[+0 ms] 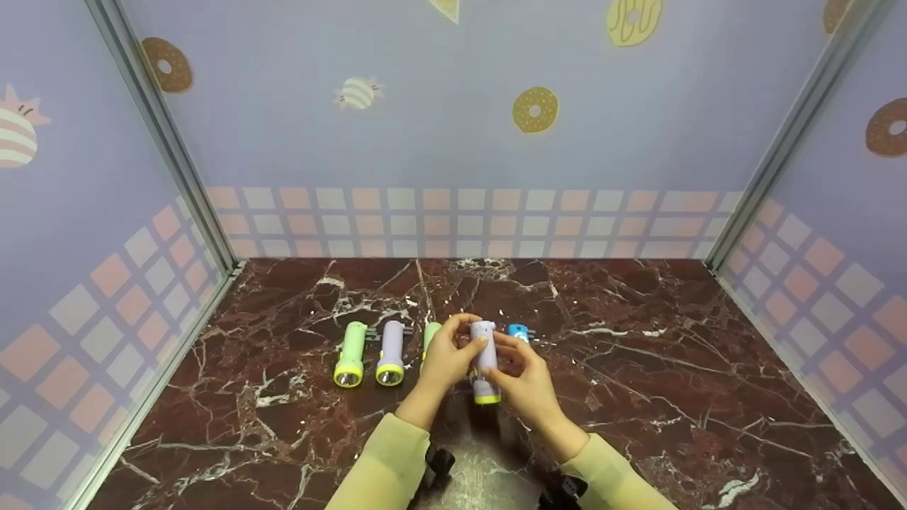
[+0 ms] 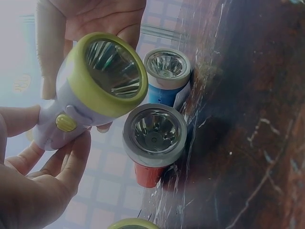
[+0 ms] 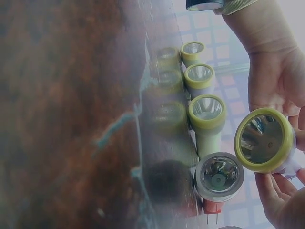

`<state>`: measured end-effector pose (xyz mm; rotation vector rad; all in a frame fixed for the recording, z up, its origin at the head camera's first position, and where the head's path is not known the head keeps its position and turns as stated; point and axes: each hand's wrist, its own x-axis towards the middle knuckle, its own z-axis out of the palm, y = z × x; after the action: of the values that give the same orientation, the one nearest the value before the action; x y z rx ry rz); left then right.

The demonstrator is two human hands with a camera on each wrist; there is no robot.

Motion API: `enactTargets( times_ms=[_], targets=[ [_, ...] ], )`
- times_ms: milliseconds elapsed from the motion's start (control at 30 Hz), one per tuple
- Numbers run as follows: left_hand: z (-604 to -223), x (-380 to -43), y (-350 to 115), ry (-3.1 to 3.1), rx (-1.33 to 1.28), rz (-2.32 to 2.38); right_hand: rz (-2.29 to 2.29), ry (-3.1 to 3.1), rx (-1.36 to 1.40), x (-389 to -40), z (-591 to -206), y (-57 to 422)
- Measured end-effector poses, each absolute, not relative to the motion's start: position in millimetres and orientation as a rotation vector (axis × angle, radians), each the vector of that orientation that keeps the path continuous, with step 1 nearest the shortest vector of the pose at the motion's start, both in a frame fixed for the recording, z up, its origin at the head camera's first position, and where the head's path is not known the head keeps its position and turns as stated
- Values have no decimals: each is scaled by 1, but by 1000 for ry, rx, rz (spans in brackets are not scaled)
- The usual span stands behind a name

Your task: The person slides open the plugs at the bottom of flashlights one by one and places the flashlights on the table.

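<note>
Both hands hold a lavender flashlight (image 1: 485, 354) with a yellow rim, its lens end tipped down toward the person. My left hand (image 1: 448, 355) grips it near the tail, thumb on the near side. From the other side my right hand (image 1: 528, 381) pinches the body, its thumb on the barrel. The left wrist view shows the held flashlight's lens (image 2: 114, 69) and a yellow switch (image 2: 66, 122) on its side. Behind the hands stand a red flashlight (image 2: 148, 174) with a grey rim and a blue flashlight (image 1: 519, 331) with a white rim.
Left of the hands, a green flashlight (image 1: 352, 354), a lavender one (image 1: 390, 353) and another green one (image 3: 208, 138) continue the row. Metal pins (image 1: 370, 333) stick out by their tails. Patterned panels (image 1: 453, 223) enclose the dark marbled table (image 1: 673, 397) at the back and sides.
</note>
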<state>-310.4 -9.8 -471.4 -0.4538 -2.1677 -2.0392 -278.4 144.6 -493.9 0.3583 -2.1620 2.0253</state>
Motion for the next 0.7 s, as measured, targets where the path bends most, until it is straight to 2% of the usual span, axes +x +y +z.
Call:
enactTargets(
  times_ms=[700],
  targets=[
    [-473, -311, -10, -2182, -458, -2013, 2013, -2173, 376, -278, -494, 145]
  ],
)
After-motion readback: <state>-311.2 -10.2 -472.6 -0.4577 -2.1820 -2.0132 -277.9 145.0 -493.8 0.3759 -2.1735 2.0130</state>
